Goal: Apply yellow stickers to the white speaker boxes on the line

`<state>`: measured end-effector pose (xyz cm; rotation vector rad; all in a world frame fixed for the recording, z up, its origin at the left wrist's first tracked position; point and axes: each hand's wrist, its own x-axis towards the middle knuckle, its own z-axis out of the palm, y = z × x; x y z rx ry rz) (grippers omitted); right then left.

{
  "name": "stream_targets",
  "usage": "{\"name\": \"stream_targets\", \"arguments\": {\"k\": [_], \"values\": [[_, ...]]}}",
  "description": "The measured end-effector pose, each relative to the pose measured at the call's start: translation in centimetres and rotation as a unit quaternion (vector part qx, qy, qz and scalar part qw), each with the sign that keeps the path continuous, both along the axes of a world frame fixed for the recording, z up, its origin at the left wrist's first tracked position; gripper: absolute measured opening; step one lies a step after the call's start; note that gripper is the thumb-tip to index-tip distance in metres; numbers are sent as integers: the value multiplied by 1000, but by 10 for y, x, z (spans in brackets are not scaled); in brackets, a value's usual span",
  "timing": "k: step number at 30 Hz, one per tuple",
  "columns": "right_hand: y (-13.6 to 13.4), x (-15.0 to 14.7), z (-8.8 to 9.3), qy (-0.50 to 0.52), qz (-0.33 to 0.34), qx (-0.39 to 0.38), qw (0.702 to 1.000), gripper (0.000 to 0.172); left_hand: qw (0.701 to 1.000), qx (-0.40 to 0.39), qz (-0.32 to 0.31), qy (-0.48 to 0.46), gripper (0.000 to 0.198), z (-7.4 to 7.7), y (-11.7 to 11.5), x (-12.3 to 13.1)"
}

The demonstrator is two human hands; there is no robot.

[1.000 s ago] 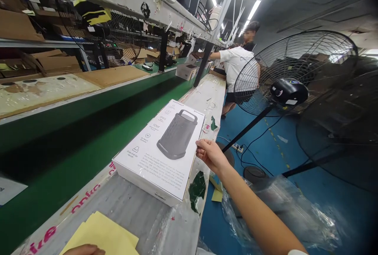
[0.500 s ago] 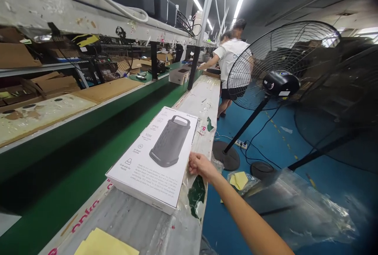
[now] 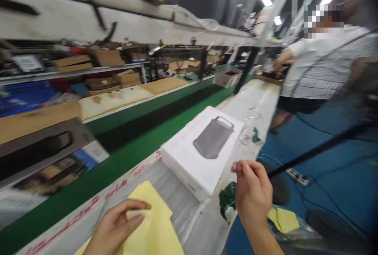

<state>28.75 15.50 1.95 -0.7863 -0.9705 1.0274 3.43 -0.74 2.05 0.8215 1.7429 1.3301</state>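
White box lying closed on the ledge; finishing state uncertain

Yellow sheets (image 3: 156,231): loose, overlapping, nearest the viewer; none lies on the box.
Left hand (image 3: 115,223): over the sheets, thumb and forefinger slightly parted, a pale blur between; whether they grip anything cannot be told.
Right hand (image 3: 254,188): just beside the box, apart from it, fingers curled, thumb and forefinger tips close; a held scrap cannot be ruled out.
White box (image 3: 203,152): flat on the ledge (image 3: 254,97), printed face up. Closing looks done; whether any detail is left cannot be read through the blur.
Dark box (image 3: 88,145): at left, over the green belt (image 3: 183,107).
Co-worker (image 3: 327,66): far along the ledge, white shirt, one arm outstretched.
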Motion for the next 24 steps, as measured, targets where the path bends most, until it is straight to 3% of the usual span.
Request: {"name": "stream_targets", "arguments": {"k": [2, 3, 5, 7, 9, 11, 14, 18, 21, 24], "values": [[-44, -11, 8, -140, 155, 110, 972, 9, 998, 31, 39, -33, 24, 11, -4, -5], [-62, -18, 9, -215, 255, 162, 929, 12, 993, 55, 70, -82, 24, 16, -5, -10], [-90, -37, 3, -333, 420, 241, 809, 18, 962, 122, 135, -202, 26, 25, -11, -28], [-109, -60, -13, -409, 503, 290, 704, 21, 930, 178, 201, -250, 26, 33, -21, -48], [-121, -85, -31, -441, 542, 320, 640, 22, 904, 224, 263, -254, 19, 43, -33, -64], [-126, -109, -44, -448, 561, 358, 598, 25, 868, 276, 302, -280, 16, 55, -45, -74], [-130, -141, -48, -453, 547, 449, 542, 27, 816, 354, 315, -332, 30, 70, -62, -82], [-140, -171, -43, -441, 572, 517, 460, 24, 797, 397, 319, -325, 26, 79, -77, -88], [-150, -180, -44, -405, 595, 527, 452, 26, 797, 403, 310, -326, 27, 78, -84, -91], [-155, -186, -48, -408, 573, 553, 446, 32, 798, 431, 261, -331, 30, 75, -88, -92]]}}
